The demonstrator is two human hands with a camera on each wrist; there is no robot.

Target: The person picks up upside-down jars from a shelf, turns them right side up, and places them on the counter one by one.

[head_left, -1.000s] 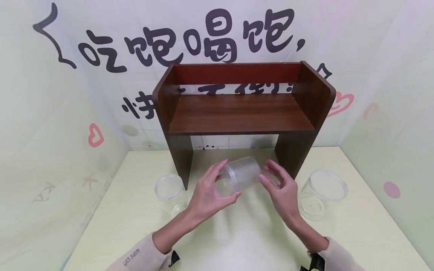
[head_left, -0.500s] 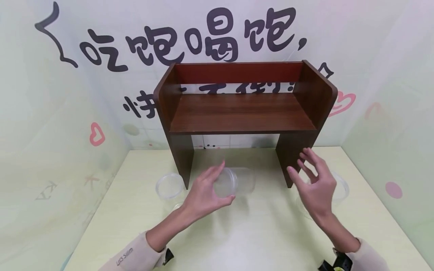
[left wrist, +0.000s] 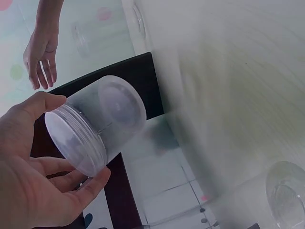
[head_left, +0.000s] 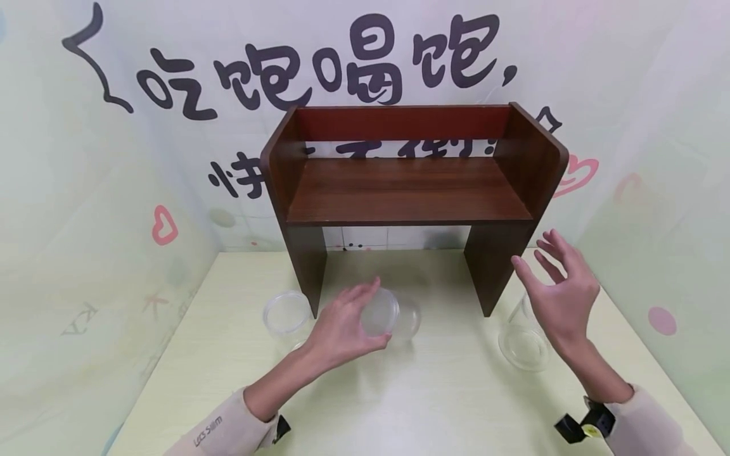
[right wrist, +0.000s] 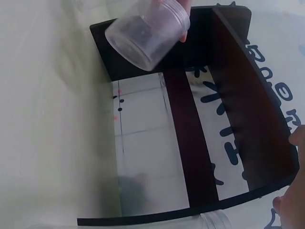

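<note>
A clear plastic jar (left wrist: 105, 114) lies tilted in the air under the brown shelf's front, held by my left hand (head_left: 342, 320). The thumb and fingers grip it round its ribbed rim end, and its base points away from the palm. Whether a lid covers that end I cannot tell. My right hand (head_left: 564, 291) hovers at the right with fingers spread and slightly bent, holding nothing. Behind and below it stands a second clear jar (head_left: 521, 348), partly hidden by that hand. A third clear jar (head_left: 287, 313) stands left of the shelf, partly behind my left hand.
A dark brown wooden shelf (head_left: 407, 190) stands at the back of the pale table (head_left: 433, 399), with side panels reaching down to the tabletop and an open space beneath its board. Printed cloth (head_left: 171, 145) with black characters hangs behind and on both sides.
My right hand has moved away from the held jar, out to the right over the standing jar. My left hand keeps its grip, and the jar's base has swung lower and farther away.
</note>
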